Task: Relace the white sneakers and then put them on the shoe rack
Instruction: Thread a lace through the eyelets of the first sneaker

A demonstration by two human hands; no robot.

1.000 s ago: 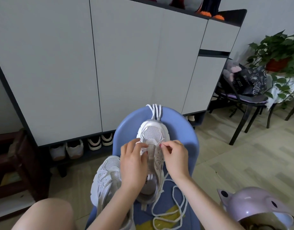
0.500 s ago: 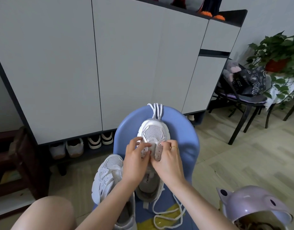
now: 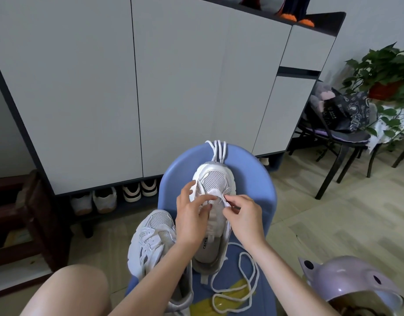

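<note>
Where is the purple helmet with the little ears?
In the head view, the purple helmet sits at the bottom right corner, just right of the blue chair and beside the person's right hand's forearm.

- Two white sneakers: one under both hands (image 3: 213,179), one just left of the left wrist (image 3: 154,238).
- Two hands on the upper sneaker: left hand (image 3: 192,218), right hand (image 3: 244,216).
- One loose white lace (image 3: 246,281), below the right wrist.
- Four shoes (image 3: 113,198) under the cabinet, far left of the hands.
- One lilac helmet (image 3: 351,281), lower right.
</note>
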